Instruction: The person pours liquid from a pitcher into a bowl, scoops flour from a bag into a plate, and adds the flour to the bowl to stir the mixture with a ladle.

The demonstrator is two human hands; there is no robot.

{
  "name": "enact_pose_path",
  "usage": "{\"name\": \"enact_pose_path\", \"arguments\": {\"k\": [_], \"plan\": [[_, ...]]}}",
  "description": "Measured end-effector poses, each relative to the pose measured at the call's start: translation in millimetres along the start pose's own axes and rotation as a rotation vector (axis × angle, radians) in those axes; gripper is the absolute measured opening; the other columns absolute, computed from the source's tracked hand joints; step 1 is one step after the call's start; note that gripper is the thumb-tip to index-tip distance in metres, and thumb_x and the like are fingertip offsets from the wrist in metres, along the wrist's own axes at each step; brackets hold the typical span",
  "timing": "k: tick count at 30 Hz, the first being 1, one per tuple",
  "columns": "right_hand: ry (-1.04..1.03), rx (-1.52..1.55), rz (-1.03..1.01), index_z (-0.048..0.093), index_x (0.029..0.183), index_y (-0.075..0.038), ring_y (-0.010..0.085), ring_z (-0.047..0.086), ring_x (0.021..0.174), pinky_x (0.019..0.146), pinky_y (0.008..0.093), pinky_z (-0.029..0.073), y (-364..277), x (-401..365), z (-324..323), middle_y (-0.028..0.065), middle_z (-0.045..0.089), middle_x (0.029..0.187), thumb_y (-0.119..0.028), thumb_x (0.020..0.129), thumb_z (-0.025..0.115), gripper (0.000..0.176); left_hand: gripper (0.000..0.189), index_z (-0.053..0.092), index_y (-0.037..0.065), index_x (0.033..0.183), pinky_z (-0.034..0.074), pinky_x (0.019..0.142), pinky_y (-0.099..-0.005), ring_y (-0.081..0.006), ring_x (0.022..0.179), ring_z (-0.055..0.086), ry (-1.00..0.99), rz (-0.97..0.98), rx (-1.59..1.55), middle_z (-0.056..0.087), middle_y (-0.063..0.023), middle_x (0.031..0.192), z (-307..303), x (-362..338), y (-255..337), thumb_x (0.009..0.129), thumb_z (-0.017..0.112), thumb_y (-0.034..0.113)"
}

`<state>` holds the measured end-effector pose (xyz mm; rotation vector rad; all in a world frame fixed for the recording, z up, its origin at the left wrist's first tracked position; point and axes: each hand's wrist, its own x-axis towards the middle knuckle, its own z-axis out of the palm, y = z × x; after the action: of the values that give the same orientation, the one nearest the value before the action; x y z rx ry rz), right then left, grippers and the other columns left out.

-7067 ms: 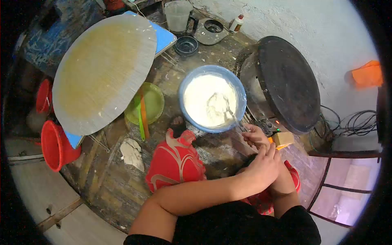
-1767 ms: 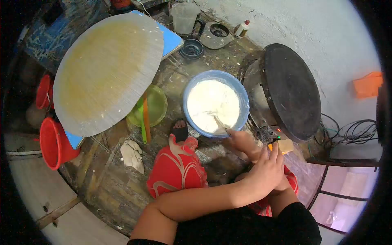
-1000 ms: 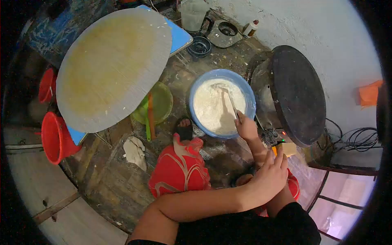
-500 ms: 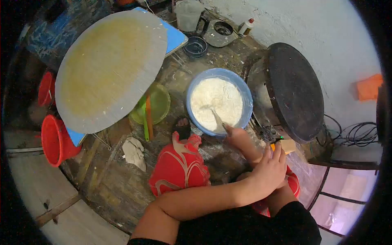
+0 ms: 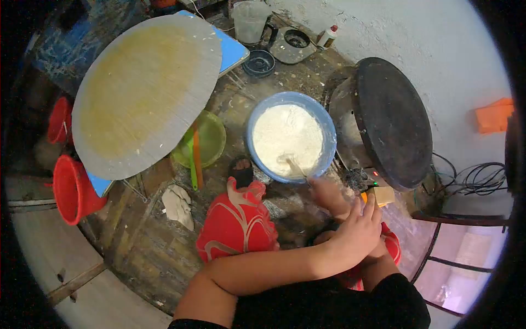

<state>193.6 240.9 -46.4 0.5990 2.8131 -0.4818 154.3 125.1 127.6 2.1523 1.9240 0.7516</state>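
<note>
A blue basin (image 5: 252, 149) stands on the floor in front of me, filled with a white, flour-like mass (image 5: 287, 129). My right hand (image 5: 329, 195), blurred by motion, is closed round the handle of a spoon-like utensil (image 5: 296, 166). The utensil's far end dips into the white mass near the basin's close rim. Crossing over my lap, my left arm brings my left hand (image 5: 357, 233) onto my right forearm, where it lies with fingers stretched out. Nothing is held in it.
Right of the basin leans a large black round plate (image 5: 394, 123) on a metal drum-like base. A big round board (image 5: 148, 90) sits on a blue table at left. Nearby are a green bowl (image 5: 213, 140) with utensils, red buckets (image 5: 74, 189), a crumpled cloth (image 5: 177, 205) and cables (image 5: 485, 178).
My right hand has drawn the utensil's dipping end through the white mass, toward me and the basin's near rim. My left hand stays on my right forearm. The view has shifted slightly.
</note>
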Motion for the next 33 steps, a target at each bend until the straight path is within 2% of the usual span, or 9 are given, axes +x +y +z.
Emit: {"name": "enact_pose_path", "arguments": {"k": [2,11,15,19,23,25,28,32,33], "plan": [[-0.123,-0.058,0.225,0.053,0.117,-0.017,0.0340,0.061,0.076,0.069,0.0422,0.049,-17,15,3,0.0185,0.062,0.083,-0.020,0.080,0.052,0.037,0.036,0.059,-0.006,0.102,0.034,0.094,-0.0489,-0.0385,0.119,0.038,0.004,-0.009,0.016,0.048,-0.0248,0.119,3,-1,-1,0.078,0.049,0.020],[0.102,0.153,0.149,0.055,0.113,-0.012,0.0377,0.059,0.077,0.068,0.0454,0.047,-9,75,-10,0.0208,0.061,0.081,-0.022,0.077,0.055,0.037,0.036,0.059,-0.006,0.102,0.035,0.094,-0.0468,-0.0382,0.118,0.039,-0.004,-0.031,0.040,0.050,-0.0241,0.117,0,1,-9,0.078,0.048,0.019],[-0.018,-0.014,0.199,0.052,0.116,-0.012,0.0344,0.060,0.081,0.072,0.0443,0.048,-7,94,-9,0.0191,0.062,0.087,-0.023,0.079,0.051,0.038,0.036,0.059,-0.007,0.101,0.035,0.094,-0.0461,-0.0382,0.118,0.039,0.002,-0.019,0.041,0.050,-0.0241,0.117,-1,2,-10,0.078,0.047,0.019],[-0.018,0.040,0.187,0.051,0.118,-0.013,0.0343,0.060,0.085,0.076,0.0432,0.048,7,74,15,0.0180,0.062,0.093,-0.023,0.081,0.049,0.038,0.036,0.059,-0.007,0.100,0.035,0.094,-0.0467,-0.0390,0.118,0.039,0.007,-0.021,0.022,0.049,-0.0242,0.118,-3,4,-9,0.077,0.048,0.019],[-0.085,0.038,0.234,0.055,0.114,-0.011,0.0338,0.060,0.081,0.073,0.0419,0.047,10,34,-2,0.0189,0.062,0.088,-0.024,0.081,0.053,0.036,0.037,0.060,-0.006,0.100,0.035,0.093,-0.0491,-0.0398,0.118,0.038,-0.032,-0.024,-0.002,0.048,-0.0245,0.119,0,3,-2,0.077,0.050,0.020],[-0.323,0.223,0.227,0.055,0.114,-0.009,0.0311,0.061,0.081,0.074,0.0393,0.047,13,20,-25,0.0178,0.063,0.088,-0.025,0.080,0.057,0.037,0.037,0.060,-0.006,0.101,0.034,0.093,-0.0498,-0.0397,0.118,0.038,-0.039,-0.010,0.006,0.048,-0.0245,0.119,0,1,0,0.076,0.050,0.021],[-0.106,0.325,0.143,0.057,0.111,-0.007,0.0288,0.061,0.083,0.075,0.0365,0.047,5,-6,-50,0.0168,0.063,0.089,-0.025,0.079,0.059,0.037,0.038,0.061,-0.005,0.102,0.034,0.093,-0.0502,-0.0396,0.118,0.038,-0.082,0.041,0.039,0.048,-0.0245,0.118,-2,-2,0,0.076,0.050,0.021],[-0.067,0.421,0.112,0.057,0.111,-0.008,0.0301,0.061,0.086,0.077,0.0364,0.046,2,-20,-63,0.0168,0.063,0.092,-0.025,0.078,0.060,0.037,0.038,0.061,-0.004,0.103,0.033,0.093,-0.0500,-0.0390,0.118,0.038,-0.088,0.041,0.055,0.048,-0.0239,0.119,-3,-3,1,0.076,0.051,0.020],[-0.209,0.380,0.284,0.057,0.111,-0.009,0.0303,0.061,0.086,0.077,0.0376,0.046,5,-17,-53,0.0173,0.063,0.092,-0.025,0.079,0.060,0.037,0.038,0.061,-0.004,0.103,0.033,0.093,-0.0499,-0.0388,0.119,0.037,-0.116,0.051,0.048,0.048,-0.0238,0.119,-3,-3,1,0.076,0.050,0.020]]}}
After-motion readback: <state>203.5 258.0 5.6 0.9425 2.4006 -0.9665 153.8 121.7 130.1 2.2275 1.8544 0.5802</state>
